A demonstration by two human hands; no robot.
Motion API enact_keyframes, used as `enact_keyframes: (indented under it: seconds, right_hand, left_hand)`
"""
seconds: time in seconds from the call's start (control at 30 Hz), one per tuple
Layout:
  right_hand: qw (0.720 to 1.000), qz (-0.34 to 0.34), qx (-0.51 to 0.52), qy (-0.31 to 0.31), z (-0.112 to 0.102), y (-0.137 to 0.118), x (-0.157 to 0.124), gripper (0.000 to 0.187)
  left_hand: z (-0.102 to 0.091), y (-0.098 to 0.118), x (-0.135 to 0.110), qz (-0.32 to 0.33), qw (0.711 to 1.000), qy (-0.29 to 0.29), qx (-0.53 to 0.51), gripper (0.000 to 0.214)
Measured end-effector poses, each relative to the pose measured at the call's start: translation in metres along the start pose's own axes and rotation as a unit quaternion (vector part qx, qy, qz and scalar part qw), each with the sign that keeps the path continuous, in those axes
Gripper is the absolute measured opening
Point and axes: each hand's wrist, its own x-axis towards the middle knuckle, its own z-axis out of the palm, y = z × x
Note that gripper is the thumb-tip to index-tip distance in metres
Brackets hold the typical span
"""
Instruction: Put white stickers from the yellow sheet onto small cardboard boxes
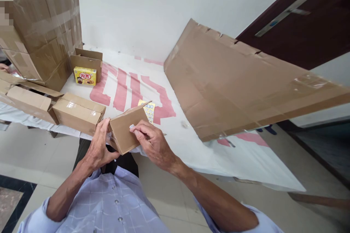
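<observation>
A small brown cardboard box (pixel 124 133) is tilted at the table's near edge. My left hand (pixel 100 147) grips its left end, thumb underneath and fingers at the top edge. With thumb and forefinger, my right hand (pixel 151 142) pinches a small white sticker (pixel 131 126) against the box's face. What is printed on the sticker is too small to read. Partly hidden behind the box lies a yellow sheet of stickers (pixel 150 111).
A yellow snack box (pixel 85 76) stands before an open carton (pixel 90 58). Closed and open cartons (pixel 76 111) line the left edge, below a large taped cardboard stack (pixel 51 36). A big cardboard panel (pixel 232 87) leans on the right. Red tape marks the white table cover (pixel 188 153). Another person's hand shows far left.
</observation>
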Motion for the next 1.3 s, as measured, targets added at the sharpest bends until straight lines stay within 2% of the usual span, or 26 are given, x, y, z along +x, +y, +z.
enact_keyframes:
  seconds: [0.3, 0.77, 1.17, 1.3]
  right_hand:
    - [0.998, -0.017, -0.04, 0.055, 0.0048, 0.0085, -0.0025, 0.025]
    - [0.997, -0.025, -0.03, 0.066, 0.0078, 0.0079, -0.0041, 0.026]
    - [1.0, 0.008, -0.01, 0.024, 0.002, 0.0025, 0.0001, 0.025]
    - [0.999, -0.004, -0.027, 0.045, -0.0004, 0.0082, 0.0026, 0.019]
  left_hand:
    - [0.0002, -0.0004, 0.0002, 0.004, 1.0, 0.004, -0.001, 0.13]
    - [-0.0003, 0.0007, 0.0007, 0.009, 1.0, 0.008, -0.012, 0.126]
    - [0.0002, -0.0025, -0.0015, 0.003, 1.0, 0.001, -0.011, 0.128]
    - [-0.0007, -0.0026, -0.0009, 0.009, 1.0, 0.003, -0.012, 0.128]
